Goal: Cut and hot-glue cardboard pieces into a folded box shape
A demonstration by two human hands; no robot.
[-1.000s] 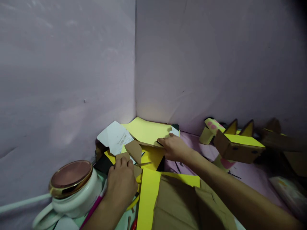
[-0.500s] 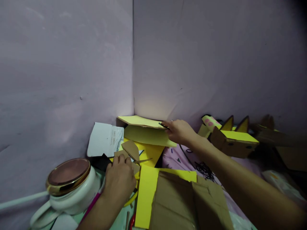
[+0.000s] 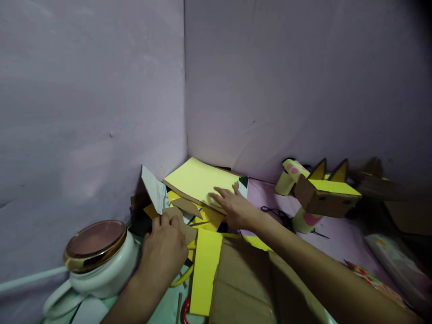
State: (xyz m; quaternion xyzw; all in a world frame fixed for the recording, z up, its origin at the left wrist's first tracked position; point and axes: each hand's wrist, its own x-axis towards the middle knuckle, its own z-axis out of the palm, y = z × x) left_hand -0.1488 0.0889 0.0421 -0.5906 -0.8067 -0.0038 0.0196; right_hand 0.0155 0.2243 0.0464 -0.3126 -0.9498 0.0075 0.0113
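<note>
My right hand (image 3: 236,207) is spread over the near right edge of a pale yellow sheet (image 3: 194,177), which lies at the wall corner. A dark and white corner piece (image 3: 243,185) shows beside its fingers. Lower left, my left hand (image 3: 165,245) has its fingers bent together at a brown cardboard scrap (image 3: 175,217); the fingertips are partly hidden. A white printed card (image 3: 153,189) stands tilted just beyond it. Between the hands lie another cardboard scrap (image 3: 187,207) and yellow paper pieces (image 3: 211,218).
A white mug (image 3: 104,279) with a pinkish, gold-rimmed lid stands left. In front is folded cardboard (image 3: 245,279) on a bright yellow sheet (image 3: 204,270). A red handle (image 3: 185,310) peeks out below. A cardboard animal figure (image 3: 324,193) stands right, near black cord (image 3: 283,217). Walls close off the back.
The pale yellow sheet, earlier lifted and bent, now lies flat. My right hand has moved down and left and opened; the dark thin thing at its fingers no longer shows there. The white card has tipped.
</note>
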